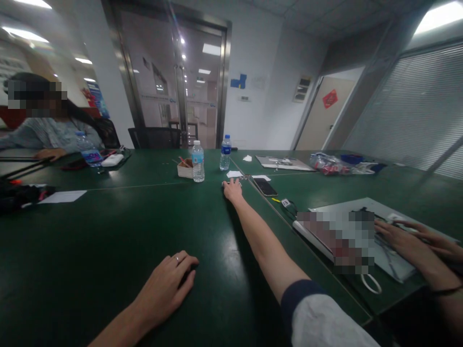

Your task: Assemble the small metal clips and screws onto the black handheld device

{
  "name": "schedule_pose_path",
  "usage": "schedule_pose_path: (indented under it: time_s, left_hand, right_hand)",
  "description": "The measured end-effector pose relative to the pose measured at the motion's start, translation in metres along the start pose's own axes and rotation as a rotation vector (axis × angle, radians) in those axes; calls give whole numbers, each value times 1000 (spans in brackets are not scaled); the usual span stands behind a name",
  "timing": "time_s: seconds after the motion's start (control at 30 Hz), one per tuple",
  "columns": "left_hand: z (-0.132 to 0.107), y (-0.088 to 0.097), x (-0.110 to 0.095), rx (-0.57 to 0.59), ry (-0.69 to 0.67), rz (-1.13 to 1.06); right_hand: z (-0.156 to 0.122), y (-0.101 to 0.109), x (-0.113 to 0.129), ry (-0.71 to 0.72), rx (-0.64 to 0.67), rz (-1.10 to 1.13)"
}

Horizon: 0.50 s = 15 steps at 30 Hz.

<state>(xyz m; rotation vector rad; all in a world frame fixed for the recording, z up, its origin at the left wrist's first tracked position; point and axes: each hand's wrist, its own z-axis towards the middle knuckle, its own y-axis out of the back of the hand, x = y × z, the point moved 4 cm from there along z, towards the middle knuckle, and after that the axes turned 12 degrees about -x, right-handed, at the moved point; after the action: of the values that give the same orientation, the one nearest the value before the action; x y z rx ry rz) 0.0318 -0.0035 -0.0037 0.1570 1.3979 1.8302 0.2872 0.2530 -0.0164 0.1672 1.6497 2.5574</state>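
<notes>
My left hand [168, 284] rests on the green table [108, 231] at the lower middle, a ring on one finger. Its fingers bend loosely, the thumb stands apart, and nothing shows in it. Stretched far forward, my right hand [233, 189] has its fingers bent down over a small dark thing that they mostly hide; I cannot make out what it is. Just beyond it lies a white paper piece [235, 174]. A black phone [265, 187] lies to its right. Behind it stand a blue-capped water bottle [225, 153] and a white-capped water bottle [197, 162].
A small box [185, 168] stands beside the bottles. At right, a co-worker's hands [408, 241] are over a pale board [347, 207]. Plastic bags [325, 164] and a flat grey panel [284, 163] lie farther back. Another person [54, 125] sits at far left near a bottle [88, 150].
</notes>
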Motion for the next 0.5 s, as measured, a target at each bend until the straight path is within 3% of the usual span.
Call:
schedule_pose_path:
  time_s: [0.23, 0.37, 0.5]
  left_hand:
    - [1, -1, 2, 10, -12, -26]
    - [2, 0, 0, -3, -14, -26]
    - [2, 0, 1, -6, 17, -25]
  right_hand:
    - [-1, 0, 4, -4, 48, 77]
    - [11, 2, 0, -82, 86, 105]
    - [20, 2, -20, -211, 86, 152]
